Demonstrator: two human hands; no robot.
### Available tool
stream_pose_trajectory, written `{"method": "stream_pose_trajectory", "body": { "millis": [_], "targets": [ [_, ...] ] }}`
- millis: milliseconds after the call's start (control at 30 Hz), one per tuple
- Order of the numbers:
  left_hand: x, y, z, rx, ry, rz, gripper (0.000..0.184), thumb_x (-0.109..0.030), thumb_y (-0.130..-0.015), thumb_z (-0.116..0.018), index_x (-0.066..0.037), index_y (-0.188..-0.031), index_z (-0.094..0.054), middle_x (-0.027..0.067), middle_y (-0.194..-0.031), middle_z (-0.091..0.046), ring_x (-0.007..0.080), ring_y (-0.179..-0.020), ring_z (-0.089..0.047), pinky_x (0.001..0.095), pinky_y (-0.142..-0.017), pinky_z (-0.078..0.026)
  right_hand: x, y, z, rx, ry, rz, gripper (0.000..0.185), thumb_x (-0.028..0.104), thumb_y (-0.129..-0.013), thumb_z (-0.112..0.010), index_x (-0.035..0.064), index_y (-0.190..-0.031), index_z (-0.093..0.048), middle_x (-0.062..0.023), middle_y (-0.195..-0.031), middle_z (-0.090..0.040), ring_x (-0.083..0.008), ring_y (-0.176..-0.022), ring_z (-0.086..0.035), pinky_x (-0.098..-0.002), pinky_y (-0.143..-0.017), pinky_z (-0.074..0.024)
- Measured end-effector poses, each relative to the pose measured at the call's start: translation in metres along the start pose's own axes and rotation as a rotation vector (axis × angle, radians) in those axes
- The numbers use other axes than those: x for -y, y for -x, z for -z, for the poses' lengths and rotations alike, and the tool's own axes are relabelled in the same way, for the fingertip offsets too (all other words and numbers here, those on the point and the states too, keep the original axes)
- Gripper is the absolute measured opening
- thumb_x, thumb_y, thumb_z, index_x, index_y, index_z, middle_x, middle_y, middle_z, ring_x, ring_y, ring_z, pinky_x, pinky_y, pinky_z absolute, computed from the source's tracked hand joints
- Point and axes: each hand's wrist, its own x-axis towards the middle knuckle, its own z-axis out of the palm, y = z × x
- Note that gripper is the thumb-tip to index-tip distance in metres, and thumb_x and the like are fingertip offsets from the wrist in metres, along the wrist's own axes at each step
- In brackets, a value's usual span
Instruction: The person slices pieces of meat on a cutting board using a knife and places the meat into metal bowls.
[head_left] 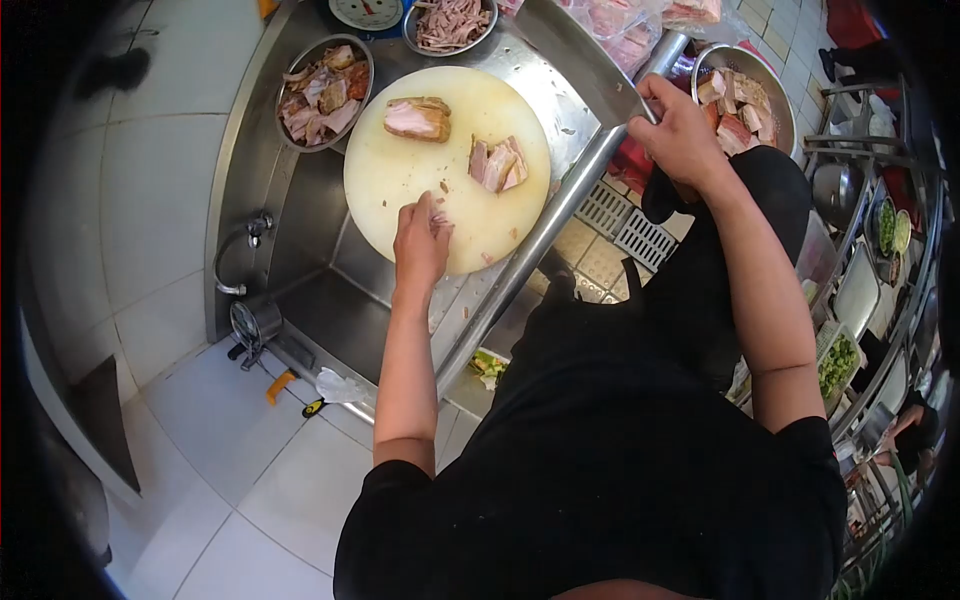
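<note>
My right hand (pixel 682 132) is closed on the handle end of a cleaver (pixel 585 58), its wide blade raised over the right side of the steel counter. Low on the round white cutting board (pixel 375 215), my left hand (pixel 420 245) has its fingers drawn together around a small piece of meat (pixel 438 214), mostly hidden by the fingers. A browned block of pork belly (pixel 418 119) lies near the board's top. To its right are several cut pork slices (pixel 498 164). Small crumbs of meat are scattered on the board.
Metal bowls of meat pieces (pixel 325 95) and meat strips (pixel 450 24) stand behind the board, near a scale (pixel 366 10). A colander of pork chunks (pixel 742 105) sits at right. A sink (pixel 330 240) with a tap (pixel 240 255) lies left. Another person's arm (pixel 893 435) shows far right.
</note>
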Motion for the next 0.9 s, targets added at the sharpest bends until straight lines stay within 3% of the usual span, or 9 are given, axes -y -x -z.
{"method": "stream_pose_trajectory", "body": {
  "millis": [233, 300, 333, 400, 433, 600, 700, 833, 900],
  "targets": [
    [-0.022, -0.023, -0.009, -0.009, -0.157, -0.129, 0.061, -0.004, -0.079, -0.062, 0.0, -0.14, -0.054, 0.0214, -0.125, -0.057, 0.0358, -0.108, -0.063, 0.0411, -0.095, -0.052, 0.011, 0.003, -0.009, 0.031, 0.091, 0.022, 0.031, 0.018, -0.081, -0.069, 0.0025, -0.107, -0.06, -0.0151, -0.079, -0.062, -0.0235, -0.073, -0.061, -0.0376, -0.072, -0.0489],
    [-0.022, -0.021, -0.01, 0.027, -0.194, -0.289, 0.062, -0.009, -0.077, -0.065, -0.001, -0.138, -0.054, 0.0191, -0.123, -0.058, 0.0353, -0.108, -0.063, 0.0398, -0.093, -0.053, 0.008, 0.003, -0.013, 0.003, 0.074, 0.103, 0.018, 0.006, -0.084, -0.064, 0.0031, -0.1, -0.056, -0.0013, -0.069, -0.052, -0.0089, -0.061, -0.048, -0.029, -0.056, -0.0401],
    [-0.02, -0.019, -0.007, 0.027, -0.194, -0.289, 0.062, -0.009, -0.077, -0.065, -0.001, -0.138, -0.054, 0.0191, -0.123, -0.058, 0.0353, -0.108, -0.063, 0.0398, -0.093, -0.053, 0.006, 0.003, -0.012, 0.003, 0.074, 0.103, 0.018, 0.006, -0.084, -0.064, 0.0031, -0.1, -0.056, -0.0013, -0.069, -0.052, -0.0089, -0.061, -0.048, -0.029, -0.056, -0.0401],
    [-0.016, -0.014, -0.001, 0.279, 0.04, -0.188, 0.056, -0.011, -0.075, -0.066, 0.001, -0.13, -0.06, 0.0191, -0.129, -0.056, 0.0377, -0.117, -0.056, 0.0433, -0.1, -0.049, 0.007, 0.003, -0.01, 0.035, 0.126, 0.023, 0.032, 0.02, -0.082, -0.069, 0.0022, -0.107, -0.061, -0.0179, -0.08, -0.063, -0.0287, -0.075, -0.063, -0.0397, -0.073, -0.0494],
    [-0.015, -0.008, -0.001, 0.281, 0.037, -0.19, 0.056, -0.011, -0.075, -0.066, 0.001, -0.13, -0.06, 0.0191, -0.129, -0.056, 0.0377, -0.117, -0.056, 0.0433, -0.1, -0.049, 0.006, 0.003, -0.009, 0.032, 0.123, 0.022, 0.032, 0.02, -0.082, -0.069, 0.0022, -0.107, -0.061, -0.0179, -0.08, -0.063, -0.0287, -0.075, -0.063, -0.0397, -0.073, -0.0494],
    [-0.005, 0.014, -0.037, -0.175, -0.091, -0.364, 0.077, -0.03, -0.081, -0.078, -0.003, -0.146, -0.046, 0.0247, -0.15, -0.041, 0.0437, -0.138, -0.038, 0.0503, -0.115, -0.034, 0.008, 0.007, -0.005, 0.027, 0.148, 0.013, 0.033, 0.02, -0.082, -0.069, 0.0015, -0.108, -0.061, -0.0213, -0.085, -0.065, -0.0337, -0.081, -0.066, -0.0413, -0.077, -0.0503],
    [-0.032, 0.033, -0.058, -0.134, -0.266, -0.347, 0.088, -0.041, -0.083, -0.079, -0.005, -0.152, -0.038, 0.0276, -0.156, -0.032, 0.0461, -0.143, -0.031, 0.0523, -0.12, -0.026, 0.007, 0.005, -0.005, 0.02, 0.163, 0.057, 0.033, 0.02, -0.082, -0.069, 0.0015, -0.108, -0.061, -0.0216, -0.087, -0.066, -0.034, -0.083, -0.066, -0.0409, -0.078, -0.0505],
    [-0.017, 0.041, -0.09, -0.254, -0.215, -0.397, 0.08, -0.045, -0.086, -0.076, -0.005, -0.147, -0.044, 0.0227, -0.151, -0.039, 0.0438, -0.137, -0.038, 0.0522, -0.117, -0.029, 0.003, 0.004, -0.01, 0.011, 0.149, 0.066, 0.034, 0.021, -0.081, -0.069, 0.0019, -0.108, -0.061, -0.0216, -0.089, -0.067, -0.034, -0.085, -0.067, -0.0411, -0.08, -0.0507],
    [-0.008, 0.044, -0.096, -0.306, -0.309, -0.447, 0.059, -0.044, -0.088, -0.073, -0.009, -0.133, -0.057, 0.0157, -0.136, -0.05, 0.0361, -0.124, -0.048, 0.0481, -0.104, -0.04, 0.002, 0.004, -0.013, -0.033, 0.074, 0.166, 0.02, 0.008, -0.083, -0.064, 0.0014, -0.099, -0.055, -0.0048, -0.072, -0.052, -0.0118, -0.068, -0.048, -0.0308, -0.063, -0.0418]
  ]
}}
